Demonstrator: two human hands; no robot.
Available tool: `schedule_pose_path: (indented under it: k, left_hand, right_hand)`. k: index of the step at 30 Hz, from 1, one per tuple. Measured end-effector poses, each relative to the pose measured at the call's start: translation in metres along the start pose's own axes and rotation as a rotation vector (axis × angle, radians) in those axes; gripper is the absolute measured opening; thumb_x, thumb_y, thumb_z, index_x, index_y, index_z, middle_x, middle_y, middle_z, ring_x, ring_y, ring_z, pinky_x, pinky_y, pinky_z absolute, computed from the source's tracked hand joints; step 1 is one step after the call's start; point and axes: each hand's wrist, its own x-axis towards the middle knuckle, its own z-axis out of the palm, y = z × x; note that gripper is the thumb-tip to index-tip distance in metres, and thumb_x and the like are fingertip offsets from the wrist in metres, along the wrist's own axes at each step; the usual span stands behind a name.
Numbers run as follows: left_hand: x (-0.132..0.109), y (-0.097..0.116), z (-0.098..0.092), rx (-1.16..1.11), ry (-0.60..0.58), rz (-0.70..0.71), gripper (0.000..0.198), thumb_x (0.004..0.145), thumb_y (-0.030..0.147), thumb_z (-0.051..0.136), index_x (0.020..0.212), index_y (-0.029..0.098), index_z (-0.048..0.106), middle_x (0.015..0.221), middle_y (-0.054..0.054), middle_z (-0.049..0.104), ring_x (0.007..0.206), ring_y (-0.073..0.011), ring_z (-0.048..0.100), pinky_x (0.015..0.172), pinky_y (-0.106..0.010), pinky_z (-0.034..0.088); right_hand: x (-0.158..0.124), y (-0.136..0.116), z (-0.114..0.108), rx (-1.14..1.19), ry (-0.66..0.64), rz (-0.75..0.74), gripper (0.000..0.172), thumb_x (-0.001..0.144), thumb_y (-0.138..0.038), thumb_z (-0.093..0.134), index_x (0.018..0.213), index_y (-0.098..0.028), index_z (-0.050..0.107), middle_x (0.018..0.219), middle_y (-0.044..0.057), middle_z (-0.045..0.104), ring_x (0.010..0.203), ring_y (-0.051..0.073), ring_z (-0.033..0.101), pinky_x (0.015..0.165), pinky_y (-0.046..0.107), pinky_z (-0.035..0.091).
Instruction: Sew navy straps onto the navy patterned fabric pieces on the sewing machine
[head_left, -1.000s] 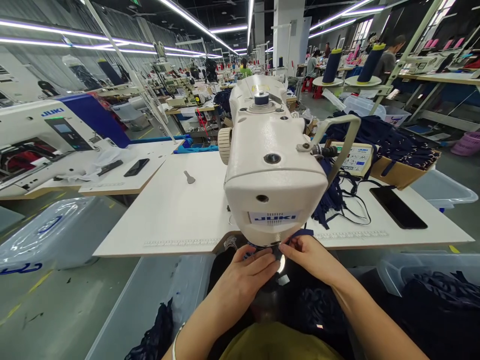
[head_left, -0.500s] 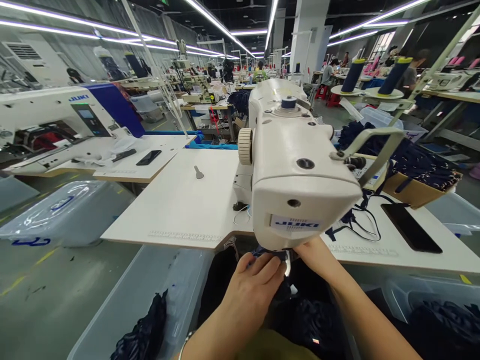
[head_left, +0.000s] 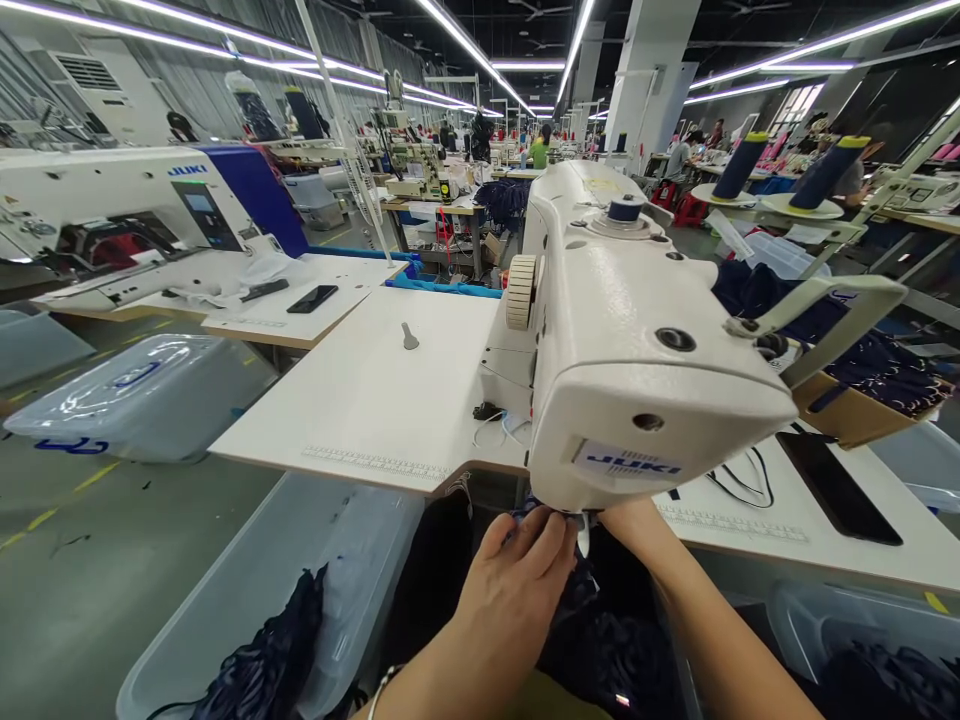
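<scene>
A white JUKI sewing machine (head_left: 652, 370) stands right in front of me. Under its head, my left hand (head_left: 517, 580) is closed, with fingers bent and pinching dark navy fabric (head_left: 581, 590) by the needle area. Beside those fingertips, a pale metal part (head_left: 583, 535) hangs from the machine. My right hand (head_left: 628, 520) reaches in from the right beneath the head; its fingers are hidden behind the machine. More of the navy fabric hangs down over my lap, below both hands.
On the white tabletop (head_left: 375, 380) lies a small grey metal piece (head_left: 409, 337). A black phone (head_left: 840, 490) rests at the right. Plastic bins (head_left: 375, 560) with navy garments stand below the table. Thread cones (head_left: 739, 168) rise at the back right, near a cardboard box (head_left: 847, 410).
My view has shifted, so the machine appears larger and further right. Both hands stay under the machine head; the left fingers have moved only slightly.
</scene>
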Motion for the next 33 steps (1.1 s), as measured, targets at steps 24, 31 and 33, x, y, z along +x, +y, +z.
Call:
schedule_pose_path:
  k: [24, 31, 33]
  left_hand:
    - [0.005, 0.004, 0.002, -0.137, 0.203, -0.099, 0.024, 0.098, 0.021, 0.046, 0.116, 0.021, 0.061, 0.113, -0.002, 0.067, 0.103, -0.0139, 0.062, 0.092, -0.031, 0.030]
    - [0.000, 0.003, 0.004, -0.117, 0.093, -0.128, 0.028, 0.096, 0.019, 0.048, 0.122, 0.024, 0.058, 0.114, -0.002, 0.066, 0.109, -0.0159, 0.058, 0.092, -0.032, 0.031]
    - [-0.001, 0.003, 0.005, -0.107, 0.088, -0.133, 0.028, 0.096, 0.020, 0.049, 0.123, 0.024, 0.057, 0.115, -0.001, 0.066, 0.110, -0.0159, 0.057, 0.092, -0.033, 0.030]
  right_hand:
    - [-0.015, 0.007, -0.010, -0.009, -0.153, 0.182, 0.025, 0.082, -0.030, 0.054, 0.088, -0.017, 0.074, 0.071, 0.007, 0.074, 0.082, 0.024, 0.067, 0.078, 0.032, 0.052]
    - [-0.013, 0.006, -0.009, -0.049, -0.093, 0.126, 0.024, 0.081, -0.028, 0.051, 0.082, -0.021, 0.074, 0.069, 0.005, 0.074, 0.078, 0.024, 0.067, 0.075, 0.031, 0.053]
    - [-0.012, 0.006, -0.008, -0.046, -0.087, 0.111, 0.026, 0.081, -0.027, 0.048, 0.082, -0.022, 0.074, 0.069, 0.005, 0.074, 0.075, 0.023, 0.067, 0.071, 0.030, 0.055]
